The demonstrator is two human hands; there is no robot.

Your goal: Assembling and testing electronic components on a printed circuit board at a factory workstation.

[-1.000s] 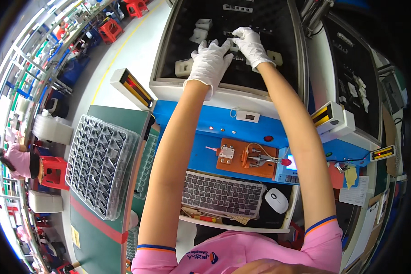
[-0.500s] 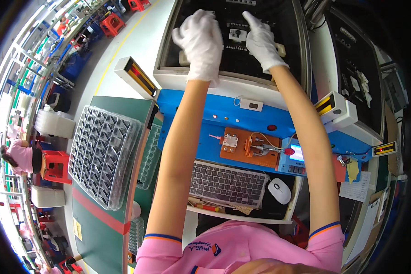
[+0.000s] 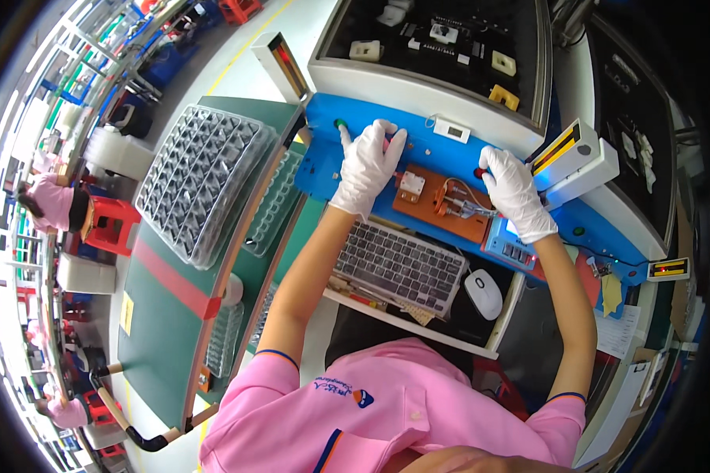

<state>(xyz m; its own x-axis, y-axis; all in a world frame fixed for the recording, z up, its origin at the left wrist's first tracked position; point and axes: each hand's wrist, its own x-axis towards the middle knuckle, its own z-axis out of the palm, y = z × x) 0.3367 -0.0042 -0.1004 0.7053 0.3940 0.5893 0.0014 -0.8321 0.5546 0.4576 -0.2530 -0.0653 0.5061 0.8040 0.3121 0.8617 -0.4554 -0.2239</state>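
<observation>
Both of my hands wear white gloves and are over the blue front panel (image 3: 317, 169) of a machine. My left hand (image 3: 367, 168) has its fingers apart, one fingertip on or right beside a green button (image 3: 339, 123). Something pinkish shows between its fingers, too hidden to name. My right hand (image 3: 515, 193) is bent with a gap between thumb and fingers, its tips at a red button (image 3: 479, 173); nothing is seen in it. Between the hands, a brown fixture board (image 3: 426, 209) carries a white block and metal clamp parts.
Behind the panel lies a black machine bed (image 3: 418, 55) with small fixtures. A keyboard (image 3: 402, 264) and white mouse (image 3: 483, 294) sit on a pull-out tray. Stacked clear plastic trays (image 3: 205, 177) stand on the green table (image 3: 154, 347) at left. Yellow-black sensor posts (image 3: 564, 154) flank the panel.
Both hands have drawn back from the machine bed to the blue panel, the left to the green button, the right to the red one. The view has also shifted.
</observation>
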